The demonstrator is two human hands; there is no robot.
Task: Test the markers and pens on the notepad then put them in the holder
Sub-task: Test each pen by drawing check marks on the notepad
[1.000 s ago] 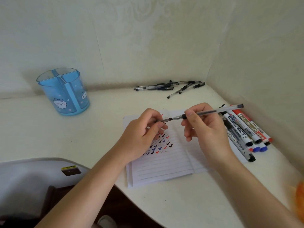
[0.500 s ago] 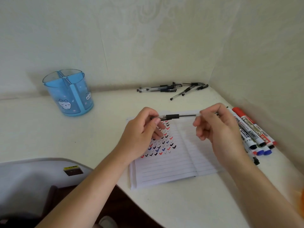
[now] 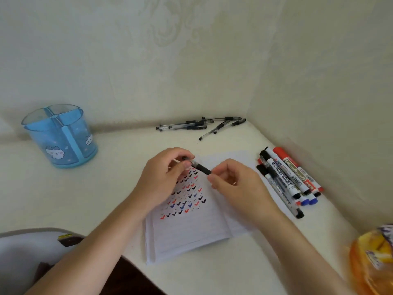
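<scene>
Both hands meet over the open notepad (image 3: 191, 237), each gripping one end of a single pen (image 3: 201, 168). The left hand (image 3: 168, 177) pinches the pen's upper-left end between curled thumb and forefinger, and the right hand (image 3: 238, 188) pinches its lower-right end with its fingertips, the other fingers folded in toward the palm. Only the short black grip section shows between the two sets of fingertips (whatever runs past it is hidden by the fingers). The pen slants down to the right, held just above the rows of black, blue and red check marks on the page.

The blue holder (image 3: 59, 137) stands well apart at the table's (image 3: 63, 199) left. A loose bunch of pens (image 3: 202, 125) lies by the back wall, and a row of markers (image 3: 289, 177) lies just beside the notepad's right edge.
</scene>
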